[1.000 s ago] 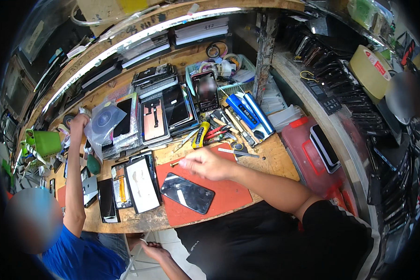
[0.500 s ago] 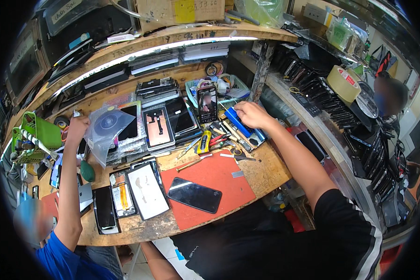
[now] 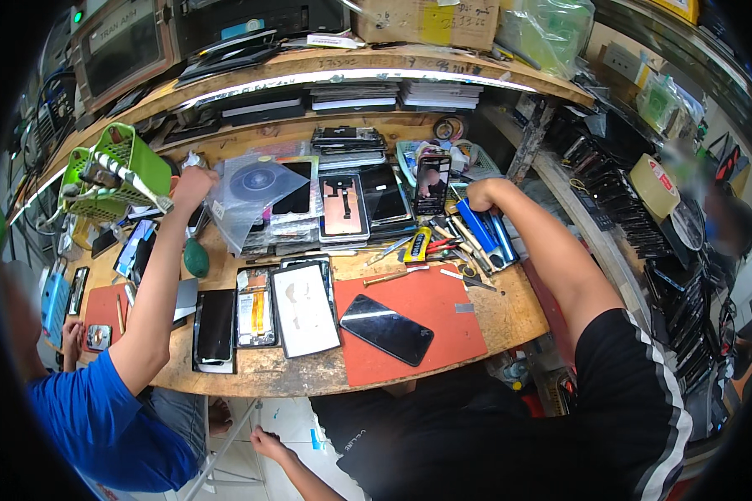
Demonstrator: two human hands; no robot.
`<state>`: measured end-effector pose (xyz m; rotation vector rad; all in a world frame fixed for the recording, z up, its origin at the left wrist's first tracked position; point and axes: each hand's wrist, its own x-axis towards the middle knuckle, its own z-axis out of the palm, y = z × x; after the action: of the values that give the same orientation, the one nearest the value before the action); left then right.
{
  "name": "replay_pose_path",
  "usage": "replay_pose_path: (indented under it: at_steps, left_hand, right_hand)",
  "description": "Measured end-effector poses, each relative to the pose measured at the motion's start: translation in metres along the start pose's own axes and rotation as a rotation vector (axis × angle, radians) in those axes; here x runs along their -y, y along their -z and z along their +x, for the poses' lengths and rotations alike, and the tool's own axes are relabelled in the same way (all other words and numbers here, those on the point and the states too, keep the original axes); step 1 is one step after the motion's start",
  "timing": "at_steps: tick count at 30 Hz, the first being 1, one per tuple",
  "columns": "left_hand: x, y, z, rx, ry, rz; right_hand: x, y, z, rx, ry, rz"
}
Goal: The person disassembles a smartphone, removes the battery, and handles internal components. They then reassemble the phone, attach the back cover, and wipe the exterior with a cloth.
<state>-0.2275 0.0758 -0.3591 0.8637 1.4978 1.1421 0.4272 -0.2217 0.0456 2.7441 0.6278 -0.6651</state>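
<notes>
My right hand point(image 3: 481, 194) is at the back of the blue tool holder point(image 3: 476, 220), its fingers bent down and closed. What they grip, if anything, is hidden. My left hand point(image 3: 267, 442) hangs below the table's front edge with its fingers curled; nothing can be made out in them. A dark smartphone point(image 3: 386, 329) lies at a slant on the red mat point(image 3: 443, 355), untouched. Pliers with red handles point(image 3: 443, 247), a yellow-and-black tube point(image 3: 418, 245) and a brass-coloured screwdriver point(image 3: 384, 277) lie near the holder. Behind these a phone point(image 3: 432, 182) stands upright.
At the left a co-worker in a blue shirt point(image 3: 117, 409) reaches a hand point(image 3: 194, 184) toward the back, near a green basket point(image 3: 117, 171). Opened phones, a white panel point(image 3: 305, 309) and stacked screens cover the middle. Shelves of dark phone parts point(image 3: 622, 196) run along the right.
The view has shifted, so the table sits further right in it. My left hand now shows below the table edge. My right hand stays at the blue holder.
</notes>
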Motion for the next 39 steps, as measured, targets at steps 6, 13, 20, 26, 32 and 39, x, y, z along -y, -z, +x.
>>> replay_pose_path:
  at_steps: [6, 13, 20, 26, 32, 39]
  left_hand:
    - [-0.089, 0.013, -0.069, -0.088, -0.449, 0.066]
    - [-0.238, -0.096, -0.201, 0.600, -1.042, 0.043]
    - [-0.267, -0.170, -0.326, 1.336, -0.790, 0.176]
    - [-0.243, -0.179, -0.337, 1.295, -0.087, -0.143]
    - [-0.240, -0.171, -0.341, 1.189, 0.155, -0.190]
    - [-0.247, -0.161, -0.341, 1.373, 0.044, -0.225]
  right_hand:
    - [-0.006, -0.005, -0.057, -0.854, 0.417, 0.226]
    - [0.069, -0.081, -0.168, -0.625, 0.756, 1.180]
    - [0.100, -0.147, -0.249, -0.337, 0.974, 1.148]
    - [0.106, -0.178, -0.253, -0.591, 0.803, 1.287]
    - [0.130, -0.202, -0.250, -0.884, 0.848, 1.212]
    - [0.110, -0.192, -0.243, -0.435, 0.813, 1.692]
